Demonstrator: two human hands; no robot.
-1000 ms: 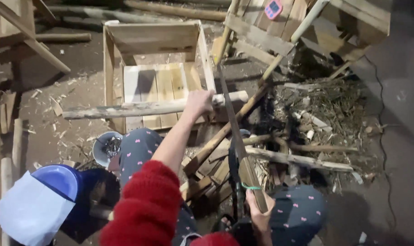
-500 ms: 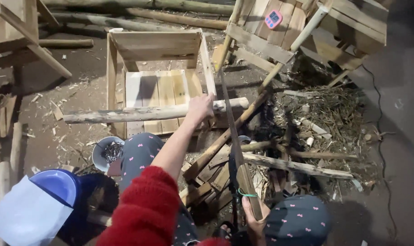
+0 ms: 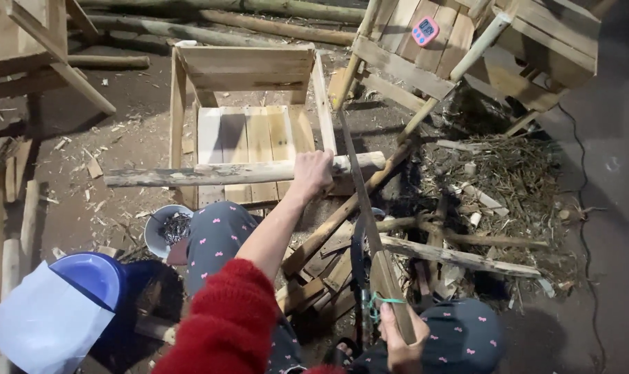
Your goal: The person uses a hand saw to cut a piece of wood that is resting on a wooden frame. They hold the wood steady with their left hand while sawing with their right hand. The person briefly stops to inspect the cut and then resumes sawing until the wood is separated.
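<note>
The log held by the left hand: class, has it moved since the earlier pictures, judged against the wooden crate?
No. The log lies across the front of the wooden crate as before, with the left hand gripping it at the same spot.

A half-built wooden chair frame (image 3: 248, 104) is seen lying on the dirt floor — everything else is placed around it. To its right, a slatted pallet panel (image 3: 404, 48) is propped up, and a small pink timer (image 3: 424, 30) is perched on it. Further right of the frame, a heap of dry twigs and bark (image 3: 515, 180) is spread out. Near the frame's lower left corner, a round bowl of dark nails (image 3: 167, 228) is set down — and below that, a blue bucket (image 3: 93, 277) is seen. Long poles (image 3: 210, 31) are laid behind the frame.
</note>
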